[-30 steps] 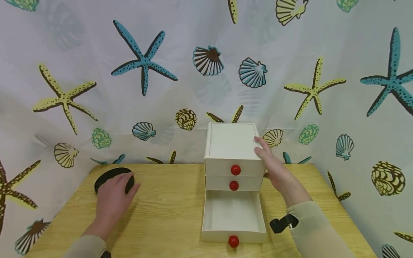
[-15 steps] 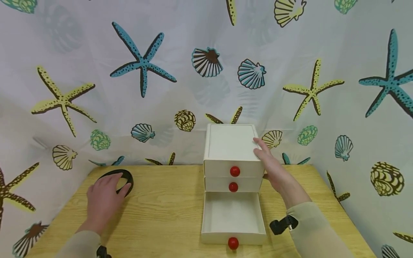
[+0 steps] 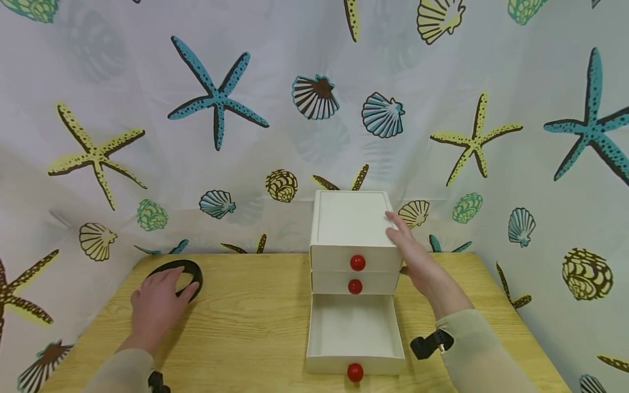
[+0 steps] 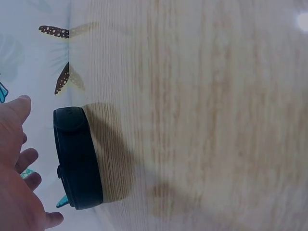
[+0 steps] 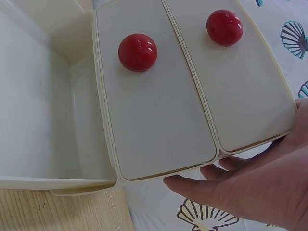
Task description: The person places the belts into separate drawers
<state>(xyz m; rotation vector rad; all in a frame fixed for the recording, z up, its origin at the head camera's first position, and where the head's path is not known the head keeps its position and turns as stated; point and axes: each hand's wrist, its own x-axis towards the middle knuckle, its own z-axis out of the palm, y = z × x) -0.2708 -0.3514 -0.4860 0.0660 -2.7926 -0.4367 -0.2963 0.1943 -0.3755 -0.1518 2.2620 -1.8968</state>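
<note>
A white mini chest of drawers point(image 3: 355, 218) with round red knobs stands on the table. Its bottom drawer point(image 3: 355, 327) is pulled out and has nothing inside. My right hand point(image 3: 425, 267) rests on the chest's right side, two fingertips on the top edge. Seen from the right wrist, the fingers point(image 5: 192, 186) lie along the side wall. At the far left of the table is a black ring-shaped object point(image 4: 79, 159). My left hand point(image 3: 156, 303) is over its near edge with loosely bent fingers. The left wrist view shows a gap between hand and ring.
The wooden table point(image 3: 245, 316) extends between the two hands. A white curtain point(image 3: 314, 136) printed with starfish and shells hangs behind and at both sides. A small black camera point(image 3: 429, 344) is strapped at the right sleeve.
My left hand has moved slightly left and down off the black ring, whose open middle now shows. The right hand and the drawers stay in place.
</note>
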